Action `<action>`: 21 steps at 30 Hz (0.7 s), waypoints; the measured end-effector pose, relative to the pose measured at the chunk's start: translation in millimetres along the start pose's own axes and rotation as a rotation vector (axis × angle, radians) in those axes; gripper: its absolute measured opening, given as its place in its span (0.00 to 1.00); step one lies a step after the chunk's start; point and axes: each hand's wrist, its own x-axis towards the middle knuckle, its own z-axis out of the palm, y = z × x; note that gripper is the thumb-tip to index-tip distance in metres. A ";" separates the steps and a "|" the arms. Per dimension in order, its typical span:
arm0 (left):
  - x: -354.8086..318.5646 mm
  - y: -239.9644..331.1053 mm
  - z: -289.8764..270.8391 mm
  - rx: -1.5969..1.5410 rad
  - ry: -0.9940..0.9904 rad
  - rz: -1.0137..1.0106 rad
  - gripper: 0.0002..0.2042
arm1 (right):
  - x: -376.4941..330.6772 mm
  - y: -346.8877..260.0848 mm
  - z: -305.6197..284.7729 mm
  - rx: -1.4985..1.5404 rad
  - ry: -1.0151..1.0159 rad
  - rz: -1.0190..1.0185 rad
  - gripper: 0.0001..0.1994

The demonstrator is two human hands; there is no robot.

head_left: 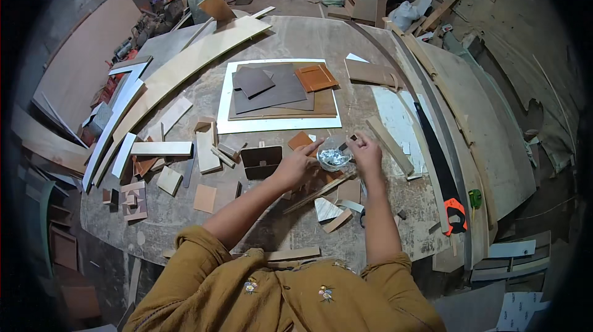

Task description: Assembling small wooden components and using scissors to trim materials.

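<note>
Near the middle of the table I have a small clear cup [334, 158] with silvery-white contents. My left hand [298, 166] is closed against its left side, with the index finger stretched along the rim. My right hand [367, 151] pinches a small dark piece [350, 142] over the cup's right edge; its exact kind is too small to make out. A dark brown box-like piece [262, 162] with a small clasp-like detail stands left of my left hand. Under and around the cup lie brown wood scraps and a long thin wooden strip [321, 192].
Beyond the cup, brown panels [272, 94] lie stacked on a white-edged board [231, 126]. A handsaw [441, 165] with an orange handle and a green tape measure [474, 198] lie at right. Wooden offcuts [162, 148] crowd the left, below a long curved plank [179, 63].
</note>
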 end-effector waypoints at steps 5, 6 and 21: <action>1.8 1.0 3.4 -0.187 -0.015 -0.074 0.07 | -10.3 -12.7 -0.1 0.009 -0.070 -0.279 0.10; 1.9 1.1 4.7 -0.203 0.025 -0.041 0.07 | -12.1 -14.0 -1.4 -0.029 -0.032 -0.277 0.11; -0.2 -11.5 20.1 -0.129 0.147 0.114 0.09 | -37.6 -36.7 10.4 -0.073 -0.504 0.004 0.18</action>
